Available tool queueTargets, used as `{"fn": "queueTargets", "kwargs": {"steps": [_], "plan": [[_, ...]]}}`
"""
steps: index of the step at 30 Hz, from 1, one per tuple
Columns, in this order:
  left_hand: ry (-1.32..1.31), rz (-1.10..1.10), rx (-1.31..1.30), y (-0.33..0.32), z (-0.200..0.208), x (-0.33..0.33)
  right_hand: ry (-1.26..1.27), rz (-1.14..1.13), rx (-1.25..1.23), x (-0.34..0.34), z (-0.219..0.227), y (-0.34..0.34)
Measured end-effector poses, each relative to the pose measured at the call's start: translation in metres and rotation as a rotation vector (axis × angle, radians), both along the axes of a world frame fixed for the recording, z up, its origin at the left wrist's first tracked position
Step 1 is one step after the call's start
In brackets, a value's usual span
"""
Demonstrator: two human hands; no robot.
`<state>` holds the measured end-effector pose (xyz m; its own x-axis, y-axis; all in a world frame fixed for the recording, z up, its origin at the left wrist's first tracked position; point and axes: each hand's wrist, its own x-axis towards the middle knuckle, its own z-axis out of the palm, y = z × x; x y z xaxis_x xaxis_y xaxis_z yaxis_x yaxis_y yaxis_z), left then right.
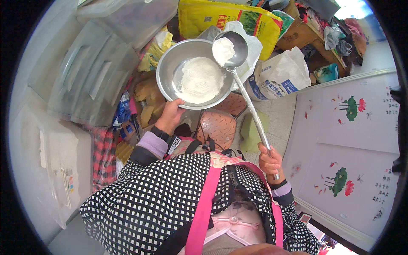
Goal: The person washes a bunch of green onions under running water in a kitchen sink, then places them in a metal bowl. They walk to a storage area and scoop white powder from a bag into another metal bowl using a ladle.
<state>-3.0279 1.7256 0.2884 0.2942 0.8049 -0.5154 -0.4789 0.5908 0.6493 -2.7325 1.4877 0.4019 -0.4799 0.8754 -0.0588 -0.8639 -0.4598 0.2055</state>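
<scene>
A wide steel basin (168,76) holds a mound of white, flour-like powder (200,80). My left hand (170,115) grips the basin's near rim, thumb over the edge and the other fingers mostly hidden beneath. In my right hand (270,161) is the end of a long-handled steel ladle (252,108), fingers wrapped round the shaft. The ladle's round head overlaps the basin's far right rim in view and carries a white clump of powder (223,50). Behind that head, an open white bag (250,44) shows in part; its contents are hidden.
A white-and-blue sack (280,76) stands right of the basin. A yellow printed sack (191,19) lies beyond it. Below is a stool with an orange-brown patterned seat (216,127). Translucent plastic drawers (91,72) flank the left; a white panel with flower pictures (344,140) bounds the right.
</scene>
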Motion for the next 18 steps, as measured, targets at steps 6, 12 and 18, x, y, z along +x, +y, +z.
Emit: {"fn": "queueTargets", "kwargs": {"steps": [6, 12, 18], "plan": [[0.024, 0.001, 0.002, 0.005, -0.029, -0.019, 0.002, -0.055, -0.04, -0.005, 0.003, 0.007], [0.027, -0.034, 0.006, 0.011, -0.041, -0.026, -0.054, -0.087, -0.112, 0.005, 0.022, 0.013], [0.008, -0.057, 0.008, 0.016, -0.042, -0.034, -0.036, -0.21, -0.176, -0.011, 0.017, 0.032]]}}
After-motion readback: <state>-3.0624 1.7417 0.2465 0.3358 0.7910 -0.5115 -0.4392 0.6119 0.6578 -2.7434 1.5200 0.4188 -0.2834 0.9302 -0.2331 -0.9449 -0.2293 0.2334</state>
